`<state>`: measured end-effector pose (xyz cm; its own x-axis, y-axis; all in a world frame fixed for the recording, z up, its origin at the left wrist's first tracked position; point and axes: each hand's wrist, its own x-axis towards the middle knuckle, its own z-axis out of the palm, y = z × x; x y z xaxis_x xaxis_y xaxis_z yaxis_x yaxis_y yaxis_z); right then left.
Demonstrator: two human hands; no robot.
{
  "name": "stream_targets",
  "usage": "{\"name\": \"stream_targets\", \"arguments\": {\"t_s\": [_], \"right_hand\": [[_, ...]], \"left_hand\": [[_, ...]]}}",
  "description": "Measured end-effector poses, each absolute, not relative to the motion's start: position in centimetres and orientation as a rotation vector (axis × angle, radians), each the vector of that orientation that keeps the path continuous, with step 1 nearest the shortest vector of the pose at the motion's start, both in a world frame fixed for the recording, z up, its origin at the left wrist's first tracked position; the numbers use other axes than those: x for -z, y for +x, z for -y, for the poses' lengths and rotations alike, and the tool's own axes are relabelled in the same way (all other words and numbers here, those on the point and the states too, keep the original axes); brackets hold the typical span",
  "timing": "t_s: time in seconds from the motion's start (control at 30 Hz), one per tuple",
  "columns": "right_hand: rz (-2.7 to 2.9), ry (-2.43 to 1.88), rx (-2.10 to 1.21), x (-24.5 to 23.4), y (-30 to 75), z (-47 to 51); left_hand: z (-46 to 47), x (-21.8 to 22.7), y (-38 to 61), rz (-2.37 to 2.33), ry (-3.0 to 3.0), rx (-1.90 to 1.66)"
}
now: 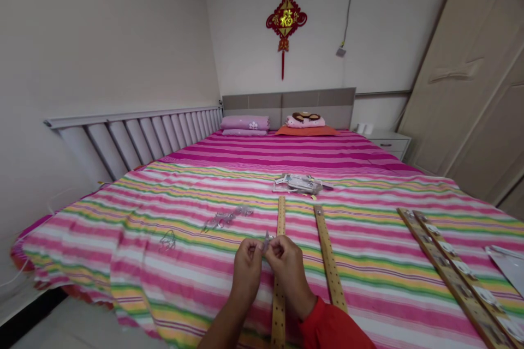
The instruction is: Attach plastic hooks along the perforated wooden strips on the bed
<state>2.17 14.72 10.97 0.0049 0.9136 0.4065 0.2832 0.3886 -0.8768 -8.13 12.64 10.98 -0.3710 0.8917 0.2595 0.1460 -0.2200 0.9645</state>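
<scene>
My left hand [249,262] and my right hand [284,257] come together above the bed, both closed in a pinch. Between their fingertips is a small clear plastic packet [266,240]; its contents are too small to make out. Directly beneath my hands runs a pale wooden strip with rows of holes [279,305], partly hidden by the right hand and wrist. A second holed wooden strip [329,262] lies just to the right, with a small shiny piece at its far end. Left of my hands, several small clear packets [227,217] are scattered on the striped sheet.
Beyond the strips rests a clear bag of parts [301,183]. Two wooden strips bearing small pieces [454,272] lie at right, near a white plastic bag [507,264]. A crumpled clear wrapper [167,240] is at left. A white radiator [139,139] lines the bed's left side.
</scene>
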Motion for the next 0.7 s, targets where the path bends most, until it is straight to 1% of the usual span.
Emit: {"name": "stream_targets", "arguments": {"t_s": [0.13, 0.23, 0.3, 0.5, 0.7], "right_hand": [[1.555, -1.134, -0.704, -10.8, 2.0, -15.1], [1.622, -1.026, -0.817, -11.2, 2.1, -15.3], [1.696, -0.967, -0.826, -11.5, 2.1, -15.3], [2.005, -1.093, -0.382, -12.3, 2.3, -14.9], [2.336, -1.251, -0.190, -13.5, 2.5, -14.4]], "left_hand": [[-12.9, -10.3, -7.6, -1.548, 1.171, -1.679], [-13.1, -10.4, -7.8, -1.534, 1.152, -1.693], [-13.1, -10.6, -8.1, -1.512, 1.143, -1.696], [-12.7, -11.5, -8.3, -1.417, 1.097, -1.678], [-12.4, -11.4, -8.6, -1.410, 1.143, -1.628]]}}
